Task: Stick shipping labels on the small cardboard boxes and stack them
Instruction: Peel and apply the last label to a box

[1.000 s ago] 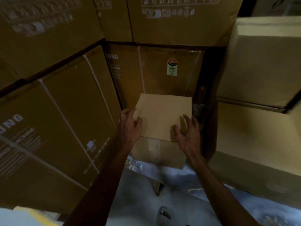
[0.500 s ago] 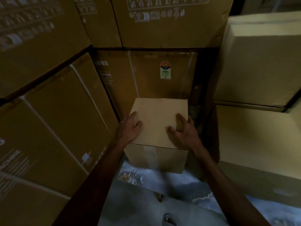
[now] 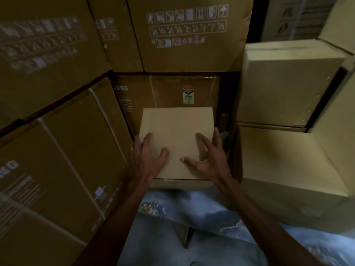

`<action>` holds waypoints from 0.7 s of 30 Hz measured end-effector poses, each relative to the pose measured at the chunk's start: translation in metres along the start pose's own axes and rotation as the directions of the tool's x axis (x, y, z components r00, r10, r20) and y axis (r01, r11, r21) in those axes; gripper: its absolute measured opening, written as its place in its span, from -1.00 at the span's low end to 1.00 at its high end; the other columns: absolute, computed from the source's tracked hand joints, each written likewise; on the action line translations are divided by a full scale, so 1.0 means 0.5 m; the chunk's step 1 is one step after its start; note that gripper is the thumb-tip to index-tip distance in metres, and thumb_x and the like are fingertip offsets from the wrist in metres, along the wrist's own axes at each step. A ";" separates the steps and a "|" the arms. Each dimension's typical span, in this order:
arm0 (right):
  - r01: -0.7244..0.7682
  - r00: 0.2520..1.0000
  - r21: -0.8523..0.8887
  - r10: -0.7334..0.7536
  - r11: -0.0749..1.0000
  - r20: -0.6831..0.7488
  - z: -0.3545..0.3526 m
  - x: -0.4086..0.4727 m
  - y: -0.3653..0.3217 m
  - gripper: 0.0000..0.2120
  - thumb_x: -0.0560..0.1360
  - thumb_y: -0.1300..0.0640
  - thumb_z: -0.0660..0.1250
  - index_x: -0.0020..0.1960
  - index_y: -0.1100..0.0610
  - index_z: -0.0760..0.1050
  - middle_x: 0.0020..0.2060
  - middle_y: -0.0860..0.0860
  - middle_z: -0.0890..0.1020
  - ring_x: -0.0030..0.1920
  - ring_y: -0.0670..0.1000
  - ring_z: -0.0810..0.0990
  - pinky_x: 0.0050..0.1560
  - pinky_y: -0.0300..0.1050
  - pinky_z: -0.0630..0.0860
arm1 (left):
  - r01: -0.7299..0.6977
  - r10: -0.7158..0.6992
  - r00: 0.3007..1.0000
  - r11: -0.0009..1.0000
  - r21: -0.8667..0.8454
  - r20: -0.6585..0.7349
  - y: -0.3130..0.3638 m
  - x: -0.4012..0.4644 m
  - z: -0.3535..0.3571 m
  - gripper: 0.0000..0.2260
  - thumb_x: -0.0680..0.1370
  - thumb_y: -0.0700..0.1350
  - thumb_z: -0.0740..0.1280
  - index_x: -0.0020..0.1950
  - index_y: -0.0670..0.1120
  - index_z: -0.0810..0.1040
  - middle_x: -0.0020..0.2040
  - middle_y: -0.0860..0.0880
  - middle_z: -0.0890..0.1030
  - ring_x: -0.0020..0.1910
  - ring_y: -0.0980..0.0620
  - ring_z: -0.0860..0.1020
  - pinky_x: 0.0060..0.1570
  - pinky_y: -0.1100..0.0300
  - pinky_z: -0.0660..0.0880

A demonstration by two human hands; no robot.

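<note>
A small plain cardboard box (image 3: 178, 127) sits in a narrow gap between large cartons, its top face towards me. No label shows on that face. My left hand (image 3: 146, 158) lies on the box's left part, thumb on top and outer fingers over the left edge. My right hand (image 3: 209, 158) is arched on the right part, with thumb and forefinger on top and the other fingers curled over the right edge. What the box rests on is hidden.
Tall brown printed cartons (image 3: 57, 150) wall the left side, and more of them (image 3: 188, 35) are stacked behind. One back carton carries a coloured sticker (image 3: 188, 95). Pale cartons (image 3: 288, 83) are piled on the right. A pale blue-grey floor (image 3: 192, 208) lies below my arms.
The box has gone lower and deeper into the gap. Both hands slid from its near corners further onto its top, fingers spread wider.
</note>
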State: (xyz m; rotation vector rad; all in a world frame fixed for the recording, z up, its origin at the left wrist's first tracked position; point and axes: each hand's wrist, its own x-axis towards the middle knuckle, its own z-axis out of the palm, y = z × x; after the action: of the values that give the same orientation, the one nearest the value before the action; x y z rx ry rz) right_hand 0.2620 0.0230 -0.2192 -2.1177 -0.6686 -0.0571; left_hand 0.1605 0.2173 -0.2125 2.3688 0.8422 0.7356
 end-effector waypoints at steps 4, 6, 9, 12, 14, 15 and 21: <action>0.148 0.983 -0.023 -0.149 0.989 -0.105 -0.070 -0.029 -0.053 -0.08 0.22 -0.27 0.63 0.48 -0.03 0.43 0.65 0.10 -0.08 0.62 0.11 0.04 0.46 -0.17 0.13 | -0.074 0.068 0.987 0.997 -0.033 -0.148 0.053 -0.034 -0.063 -0.31 0.40 0.29 0.30 0.49 0.07 0.39 0.50 -0.15 0.34 0.46 -0.22 0.34 0.45 -0.15 0.31; 0.173 0.975 -0.035 -0.176 0.984 -0.135 -0.115 -0.037 -0.085 -0.09 0.22 -0.27 0.64 0.48 -0.04 0.44 0.65 0.12 -0.06 0.63 0.12 0.05 0.46 -0.17 0.14 | -0.111 0.105 0.976 0.994 -0.021 -0.193 0.095 -0.043 -0.096 -0.32 0.40 0.30 0.29 0.49 0.08 0.39 0.47 -0.14 0.36 0.42 -0.23 0.37 0.43 -0.12 0.34; 0.231 0.952 -0.025 -0.232 0.973 -0.200 -0.182 -0.046 -0.119 -0.09 0.19 -0.33 0.60 0.46 -0.02 0.47 0.64 0.18 -0.01 0.62 0.16 0.11 0.51 -0.13 0.18 | -0.148 0.136 0.963 0.988 -0.036 -0.235 0.159 -0.053 -0.137 -0.31 0.40 0.29 0.29 0.49 0.07 0.39 0.47 -0.15 0.36 0.42 -0.23 0.35 0.40 -0.09 0.32; 0.253 0.940 -0.053 -0.258 0.966 -0.223 -0.249 -0.063 -0.143 -0.11 0.24 -0.30 0.61 0.48 -0.05 0.45 0.65 0.16 -0.04 0.62 0.12 0.10 0.51 -0.23 0.13 | -0.189 0.175 0.948 0.982 -0.026 -0.264 0.217 -0.070 -0.164 -0.31 0.41 0.30 0.29 0.50 0.07 0.38 0.50 -0.18 0.34 0.45 -0.24 0.35 0.42 -0.09 0.31; 0.256 0.932 -0.054 -0.261 0.965 -0.252 -0.293 -0.074 -0.152 -0.10 0.24 -0.30 0.62 0.49 -0.06 0.44 0.65 0.13 -0.04 0.62 0.08 0.13 0.47 -0.32 0.10 | -0.207 0.191 0.945 0.978 -0.033 -0.266 0.255 -0.081 -0.175 -0.31 0.41 0.30 0.30 0.51 0.09 0.37 0.53 -0.18 0.31 0.44 -0.25 0.36 0.42 -0.09 0.30; 0.257 0.926 -0.058 -0.263 0.965 -0.270 -0.315 -0.080 -0.152 -0.09 0.23 -0.32 0.61 0.49 -0.06 0.45 0.66 0.12 -0.03 0.60 0.07 0.16 0.44 -0.36 0.10 | -0.215 0.195 0.946 0.976 -0.048 -0.259 0.275 -0.089 -0.179 -0.31 0.42 0.28 0.31 0.51 0.09 0.36 0.54 -0.18 0.29 0.45 -0.26 0.34 0.42 -0.11 0.31; 0.222 0.902 -0.066 -0.231 0.973 -0.364 -0.403 -0.103 -0.130 -0.03 0.16 -0.34 0.64 0.49 -0.03 0.47 0.64 0.17 0.08 0.57 0.05 0.23 0.26 -0.68 -0.02 | -0.286 0.281 0.931 0.958 0.013 -0.235 0.394 -0.115 -0.184 -0.29 0.42 0.27 0.35 0.54 0.11 0.31 0.59 -0.16 0.21 0.48 -0.29 0.28 0.41 -0.18 0.31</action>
State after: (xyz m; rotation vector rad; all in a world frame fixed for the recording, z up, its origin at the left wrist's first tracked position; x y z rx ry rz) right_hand 0.2271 -0.1251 -0.0633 -1.9653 -0.6819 -0.5817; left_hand 0.1433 0.0713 -0.0425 2.4443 0.5822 1.1549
